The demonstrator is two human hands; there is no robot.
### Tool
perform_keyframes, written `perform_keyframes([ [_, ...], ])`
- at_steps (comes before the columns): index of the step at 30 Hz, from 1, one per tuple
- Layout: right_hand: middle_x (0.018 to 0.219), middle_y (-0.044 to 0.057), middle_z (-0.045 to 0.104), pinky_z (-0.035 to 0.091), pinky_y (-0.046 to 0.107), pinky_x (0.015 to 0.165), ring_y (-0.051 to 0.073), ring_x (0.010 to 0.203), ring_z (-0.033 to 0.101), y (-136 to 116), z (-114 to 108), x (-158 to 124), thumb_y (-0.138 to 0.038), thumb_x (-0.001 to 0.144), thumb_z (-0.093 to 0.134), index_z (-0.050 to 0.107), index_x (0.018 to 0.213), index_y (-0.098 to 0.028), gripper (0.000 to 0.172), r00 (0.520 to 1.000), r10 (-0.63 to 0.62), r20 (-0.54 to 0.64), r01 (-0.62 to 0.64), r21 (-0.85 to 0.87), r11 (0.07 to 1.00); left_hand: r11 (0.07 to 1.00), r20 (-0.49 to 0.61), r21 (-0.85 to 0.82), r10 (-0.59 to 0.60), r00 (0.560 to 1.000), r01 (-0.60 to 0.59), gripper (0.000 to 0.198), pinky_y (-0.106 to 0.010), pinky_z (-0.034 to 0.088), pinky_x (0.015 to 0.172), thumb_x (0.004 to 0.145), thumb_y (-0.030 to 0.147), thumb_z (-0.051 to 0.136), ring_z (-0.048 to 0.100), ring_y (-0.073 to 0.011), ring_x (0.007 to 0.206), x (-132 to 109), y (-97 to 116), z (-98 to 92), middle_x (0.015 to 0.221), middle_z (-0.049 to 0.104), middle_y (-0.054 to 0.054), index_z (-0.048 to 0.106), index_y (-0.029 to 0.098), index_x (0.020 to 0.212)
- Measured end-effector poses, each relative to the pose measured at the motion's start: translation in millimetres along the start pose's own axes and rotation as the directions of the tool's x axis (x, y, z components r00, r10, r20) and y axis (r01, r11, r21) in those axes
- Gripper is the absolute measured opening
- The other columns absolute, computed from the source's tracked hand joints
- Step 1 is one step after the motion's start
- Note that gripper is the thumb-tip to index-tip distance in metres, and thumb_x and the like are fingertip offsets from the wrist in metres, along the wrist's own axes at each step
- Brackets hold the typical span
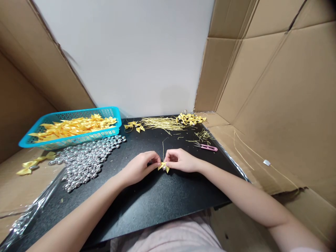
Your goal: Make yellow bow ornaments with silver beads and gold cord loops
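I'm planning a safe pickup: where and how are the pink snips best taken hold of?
Grip the snips by the pink handle, probably best from the right with the right hand: they lie flat, handle end rightward, metal blades pointing left, and short gold strands lie just beyond.

"What clothing reaches my feed from there?"
"At the near edge I see pale pink cloth [168, 234], softly creased, and a sliver of pale sleeve [312, 244] in the near right corner."
"And the hands?"
"Left hand [143, 166] and right hand [183, 161] both look bare to me."
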State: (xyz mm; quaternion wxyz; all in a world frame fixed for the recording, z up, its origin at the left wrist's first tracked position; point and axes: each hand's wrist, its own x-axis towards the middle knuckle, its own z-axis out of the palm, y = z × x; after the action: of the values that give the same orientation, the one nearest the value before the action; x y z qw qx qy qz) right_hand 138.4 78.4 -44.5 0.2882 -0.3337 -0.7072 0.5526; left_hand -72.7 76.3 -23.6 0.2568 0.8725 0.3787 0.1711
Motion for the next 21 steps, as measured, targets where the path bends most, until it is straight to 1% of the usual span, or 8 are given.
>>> perform_keyframes([
  [2, 0.071, -0.001, 0.062, 0.045, 0.024, 0.063, 0.011, 0.064, 0.059, -1.0, -0.2, -1.2, -0.017, 0.075, 0.06, 0.051, 0.073, -0.017, 0.009, 1.0, -0.004, 0.024, 0.004, -0.024, 1.0, 1.0, 0.062, -0.016, 0.009, 0.998, -0.008, 0.014, -0.026, 0.042, 0.065, 0.09, 0.026, 0.048, 0.055, -0.0152, 0.069, -0.9, 0.3, -0.7, 0.078, 0.062, -0.001, 0.057, 0.019, 0.083],
  [4, 0.07, -0.001, 0.062, 0.044, 0.023, 0.061, 0.011, 0.063, 0.058, -2.2, -0.9, -2.2, -0.016, 0.077, 0.058, 0.051, 0.073, -0.017, 0.008, 0.999, -0.017, 0.039, 0.02, -0.075, 0.997, 0.999, 0.096, -0.019, 0.04, 0.995, -0.039, 0.015, -0.026, 0.042, 0.065, 0.091, 0.028, 0.046, 0.053, -0.0152, 0.069, -1.7, 0.8, -1.0, 0.079, 0.06, -0.001, 0.055, 0.019, 0.083],
  [9, 0.066, -0.003, 0.058, 0.042, 0.022, 0.058, 0.01, 0.059, 0.054, -4.8, -3.2, -3.7, -0.015, 0.078, 0.057, 0.051, 0.074, -0.017, 0.007, 0.997, -0.06, 0.042, 0.067, -0.182, 0.981, 0.992, 0.079, 0.015, 0.123, 0.989, -0.124, 0.018, -0.029, 0.044, 0.075, 0.094, 0.021, 0.037, 0.054, -0.0168, 0.079, -1.5, 0.5, -2.3, 0.086, 0.059, -0.004, 0.054, 0.018, 0.089],
  [11, 0.067, -0.003, 0.058, 0.042, 0.022, 0.059, 0.01, 0.06, 0.054, -5.9, -3.4, -4.2, -0.015, 0.078, 0.057, 0.052, 0.074, -0.017, 0.007, 0.997, -0.067, 0.041, 0.074, -0.198, 0.977, 0.988, 0.068, 0.04, 0.143, 0.987, -0.146, 0.015, -0.03, 0.044, 0.076, 0.092, 0.019, 0.04, 0.054, -0.0173, 0.08, -0.7, -0.7, -2.7, 0.087, 0.059, -0.004, 0.055, 0.018, 0.09],
  [14, 0.068, -0.002, 0.06, 0.043, 0.022, 0.061, 0.01, 0.062, 0.055, -7.7, -3.0, -4.7, -0.015, 0.079, 0.057, 0.053, 0.074, -0.017, 0.007, 0.996, -0.072, 0.047, 0.081, -0.219, 0.972, 0.983, 0.068, 0.059, 0.17, 0.983, -0.174, 0.012, -0.029, 0.043, 0.075, 0.091, 0.021, 0.045, 0.054, -0.0176, 0.081, 0.3, -2.4, -2.2, 0.086, 0.06, -0.004, 0.056, 0.018, 0.087],
  [18, 0.068, -0.002, 0.061, 0.044, 0.022, 0.063, 0.01, 0.063, 0.056, -9.0, -2.7, -5.7, -0.014, 0.079, 0.057, 0.053, 0.074, -0.017, 0.007, 0.995, -0.07, 0.072, 0.085, -0.233, 0.969, 0.989, 0.085, 0.039, 0.139, 0.987, -0.142, 0.015, -0.028, 0.042, 0.072, 0.092, 0.026, 0.046, 0.053, -0.0169, 0.077, 0.4, -3.0, -1.3, 0.082, 0.059, -0.003, 0.056, 0.018, 0.083],
  [21, 0.07, -0.002, 0.062, 0.044, 0.022, 0.063, 0.01, 0.064, 0.057, -9.2, -2.9, -6.5, -0.016, 0.078, 0.059, 0.054, 0.075, -0.017, 0.007, 0.993, -0.065, 0.099, 0.086, -0.219, 0.972, 0.995, 0.145, -0.071, 0.084, 0.986, -0.074, 0.02, -0.026, 0.041, 0.068, 0.093, 0.033, 0.046, 0.051, -0.015, 0.071, 0.0, -2.3, -3.3, 0.078, 0.057, -0.001, 0.054, 0.018, 0.082],
])
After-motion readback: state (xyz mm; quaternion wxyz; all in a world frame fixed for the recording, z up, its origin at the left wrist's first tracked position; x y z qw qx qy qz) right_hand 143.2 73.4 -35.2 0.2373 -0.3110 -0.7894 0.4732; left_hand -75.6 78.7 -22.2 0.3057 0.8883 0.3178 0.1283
